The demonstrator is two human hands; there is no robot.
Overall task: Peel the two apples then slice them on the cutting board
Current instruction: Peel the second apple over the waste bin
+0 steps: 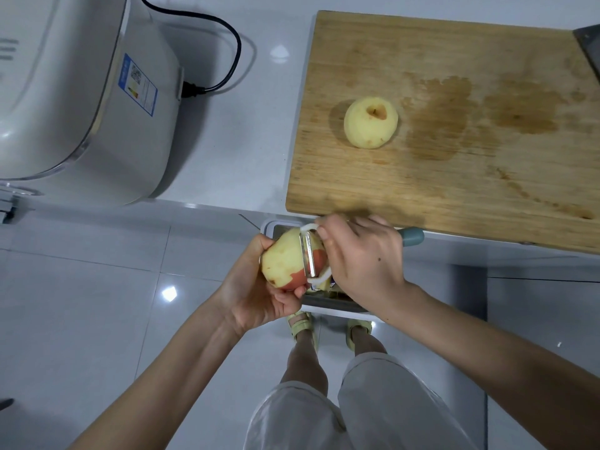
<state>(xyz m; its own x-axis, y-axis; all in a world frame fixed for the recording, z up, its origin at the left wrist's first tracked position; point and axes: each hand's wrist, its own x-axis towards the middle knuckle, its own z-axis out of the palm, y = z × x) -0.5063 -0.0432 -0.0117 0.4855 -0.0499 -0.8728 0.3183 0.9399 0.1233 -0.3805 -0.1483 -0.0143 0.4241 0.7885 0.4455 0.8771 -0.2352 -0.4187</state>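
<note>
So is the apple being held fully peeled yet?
Partly peeled. The apple in the left hand shows pale flesh, but red skin is left beside the peeler that the right hand grips.

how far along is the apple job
The first apple sits fully peeled on the cutting board. The left hand holds the second apple, mostly peeled, while the right hand holds the peeler on its remaining red skin. Slicing both is left.

**No readable text**

A blue-edged label (138, 84) with a QR-style square sits on the white appliance (65, 102), well up and left of the left hand (256, 287). Its print is too small to read.
</note>
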